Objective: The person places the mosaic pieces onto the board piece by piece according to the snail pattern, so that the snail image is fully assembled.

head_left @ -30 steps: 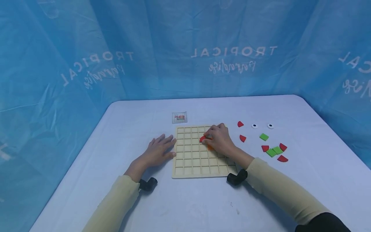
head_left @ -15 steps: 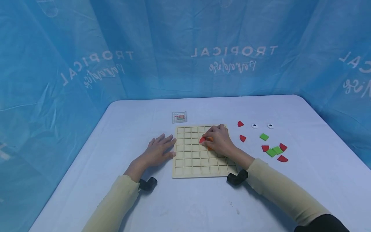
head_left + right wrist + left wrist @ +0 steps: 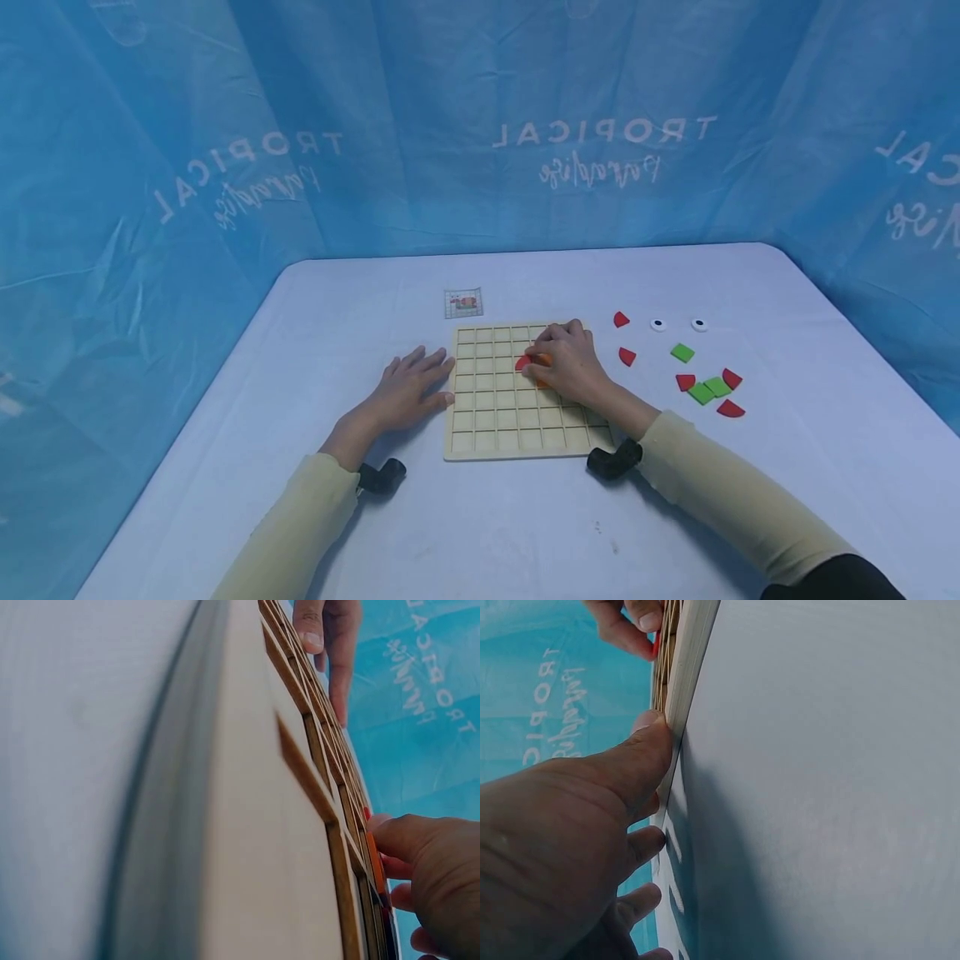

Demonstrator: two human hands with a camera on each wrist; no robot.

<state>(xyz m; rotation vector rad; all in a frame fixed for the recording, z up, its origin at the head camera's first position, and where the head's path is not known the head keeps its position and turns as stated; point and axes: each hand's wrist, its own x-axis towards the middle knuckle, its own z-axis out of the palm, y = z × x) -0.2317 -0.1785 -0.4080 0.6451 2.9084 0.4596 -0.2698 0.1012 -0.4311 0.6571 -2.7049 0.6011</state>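
A wooden grid board (image 3: 496, 420) lies on the table between both hands. My left hand (image 3: 412, 390) lies with fingers spread at the board's left edge; in the left wrist view its thumb (image 3: 649, 742) touches the rim. Over the board's upper middle, my right hand (image 3: 567, 363) has its thumb and fingertips around the right side of a red quarter-circle tile (image 3: 522, 363), which sits in a grid cell. Orange tiles (image 3: 543, 384) show under that hand, partly hidden by it. In the right wrist view the right thumb (image 3: 390, 829) is beside the red and orange tiles.
A small pattern card (image 3: 463, 303) lies behind the board. To the right are scattered loose red tiles (image 3: 627, 357), green square tiles (image 3: 682, 353) and two white eye discs (image 3: 699, 325). A blue printed curtain (image 3: 480, 192) hangs around the table.
The red tile, tilted in my right fingertips a second ago, now lies flat in its cell, and the right fingers have shifted slightly down. My left hand has stayed in place.
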